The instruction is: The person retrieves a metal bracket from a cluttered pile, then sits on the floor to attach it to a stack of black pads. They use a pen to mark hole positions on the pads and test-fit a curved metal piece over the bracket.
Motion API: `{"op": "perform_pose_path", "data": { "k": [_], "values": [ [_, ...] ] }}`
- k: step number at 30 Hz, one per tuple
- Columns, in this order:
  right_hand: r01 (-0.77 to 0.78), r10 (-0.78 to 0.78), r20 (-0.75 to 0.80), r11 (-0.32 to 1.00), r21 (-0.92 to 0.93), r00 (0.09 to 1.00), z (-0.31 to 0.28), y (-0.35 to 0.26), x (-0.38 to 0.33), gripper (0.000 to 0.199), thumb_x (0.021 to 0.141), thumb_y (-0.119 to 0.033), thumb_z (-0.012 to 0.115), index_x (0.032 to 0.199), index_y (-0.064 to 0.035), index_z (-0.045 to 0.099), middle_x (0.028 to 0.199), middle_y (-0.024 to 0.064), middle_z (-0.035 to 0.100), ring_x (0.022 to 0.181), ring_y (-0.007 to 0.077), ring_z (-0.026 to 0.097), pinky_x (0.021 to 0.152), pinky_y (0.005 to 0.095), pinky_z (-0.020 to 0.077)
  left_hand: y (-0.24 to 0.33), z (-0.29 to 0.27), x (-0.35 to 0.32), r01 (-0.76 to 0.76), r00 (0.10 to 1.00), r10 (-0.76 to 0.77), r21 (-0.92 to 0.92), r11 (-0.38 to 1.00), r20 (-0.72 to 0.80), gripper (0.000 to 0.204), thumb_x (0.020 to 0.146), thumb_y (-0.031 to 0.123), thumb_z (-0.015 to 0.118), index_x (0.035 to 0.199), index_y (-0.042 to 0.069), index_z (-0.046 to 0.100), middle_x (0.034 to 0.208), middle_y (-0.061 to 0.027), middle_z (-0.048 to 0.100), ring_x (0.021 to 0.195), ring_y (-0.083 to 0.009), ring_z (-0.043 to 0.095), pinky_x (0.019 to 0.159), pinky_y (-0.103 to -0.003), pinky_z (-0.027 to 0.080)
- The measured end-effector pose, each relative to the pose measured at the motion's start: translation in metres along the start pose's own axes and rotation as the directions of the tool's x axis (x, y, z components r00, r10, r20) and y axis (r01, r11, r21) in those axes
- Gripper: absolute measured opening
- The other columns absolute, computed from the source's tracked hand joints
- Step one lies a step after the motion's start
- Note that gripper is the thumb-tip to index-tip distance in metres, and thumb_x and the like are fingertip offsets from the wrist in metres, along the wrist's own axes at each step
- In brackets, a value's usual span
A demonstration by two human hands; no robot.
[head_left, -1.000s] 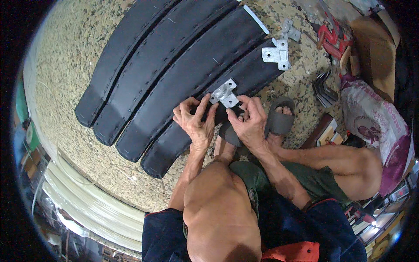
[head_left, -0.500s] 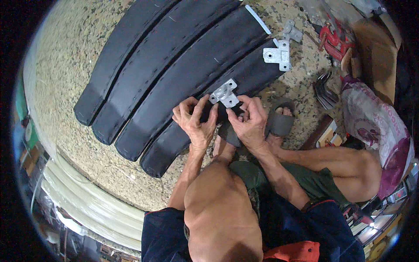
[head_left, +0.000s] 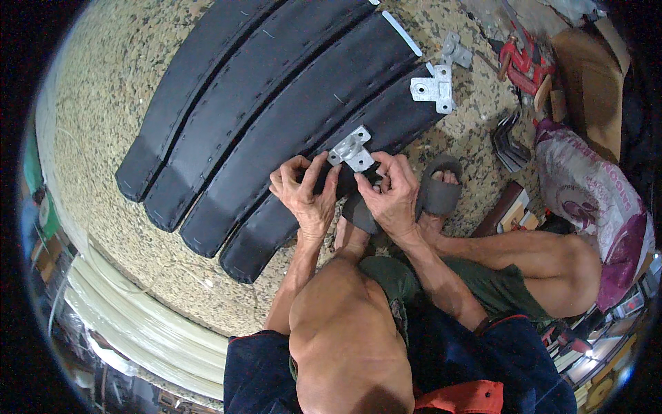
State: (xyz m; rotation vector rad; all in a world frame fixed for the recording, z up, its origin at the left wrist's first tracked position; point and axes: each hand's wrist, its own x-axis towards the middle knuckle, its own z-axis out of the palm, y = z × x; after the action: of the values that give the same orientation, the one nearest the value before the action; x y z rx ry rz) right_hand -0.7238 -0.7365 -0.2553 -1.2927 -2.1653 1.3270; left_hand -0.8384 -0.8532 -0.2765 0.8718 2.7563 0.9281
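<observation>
A grey metal bracket (head_left: 353, 149) with several screw holes lies on the nearest of the long black padded strips (head_left: 396, 103). With thumb and index finger closed, my left hand (head_left: 308, 199) grips the bracket's left tab. On its near right edge, my right hand (head_left: 393, 196) pinches the same bracket, its other fingers curled. A second bracket (head_left: 433, 90) of this kind sits at the right end of the same strip. Beyond it, a third bracket (head_left: 456, 50) rests on the speckled floor.
Bent dark metal pieces (head_left: 510, 143) lie on the floor to the right. Behind them are a red tool (head_left: 524, 65) and a cardboard box (head_left: 589, 90). A printed plastic sack (head_left: 586, 186) stands near my knee. Pale wrapped lengths (head_left: 138, 324) run along the lower left.
Both hands stay at the same bracket with nearly the same grip. The picture has shifted very slightly, with the strips and brackets a little further left.
</observation>
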Motion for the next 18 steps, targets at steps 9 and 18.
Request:
{"op": "perform_pose_path", "data": {
  "k": [9,18],
  "values": [
    [-0.015,0.015,0.019,1.0,-0.016,1.0,0.0005,-0.0003,-0.0008,0.047,0.079,-0.007,0.089,0.122,-0.0031,0.069,0.093,0.0105,0.058,0.079,0.0247,0.061,0.063,0.0384,0.0512,-0.0014,0.0016,-0.0004,-0.02,0.999,0.02,-0.006,1.0,-0.026,0.042,0.075,0.025,0.096,0.115,0.025,0.084,0.104,-0.0004,0.062,0.099,-0.0239,0.055,0.091,-0.044,0.04],
    [-0.033,0.034,0.029,0.999,-0.032,0.999,-0.0014,-0.0018,-0.0005,0.047,0.079,-0.006,0.089,0.121,-0.0027,0.069,0.094,0.0108,0.059,0.078,0.0253,0.062,0.064,0.0394,0.0513,-0.0004,0.0015,0.0,-0.017,0.999,0.017,0.005,1.0,-0.028,0.041,0.075,0.026,0.095,0.114,0.025,0.084,0.104,-0.001,0.062,0.099,-0.0242,0.055,0.091,-0.044,0.04]
  ]
}}
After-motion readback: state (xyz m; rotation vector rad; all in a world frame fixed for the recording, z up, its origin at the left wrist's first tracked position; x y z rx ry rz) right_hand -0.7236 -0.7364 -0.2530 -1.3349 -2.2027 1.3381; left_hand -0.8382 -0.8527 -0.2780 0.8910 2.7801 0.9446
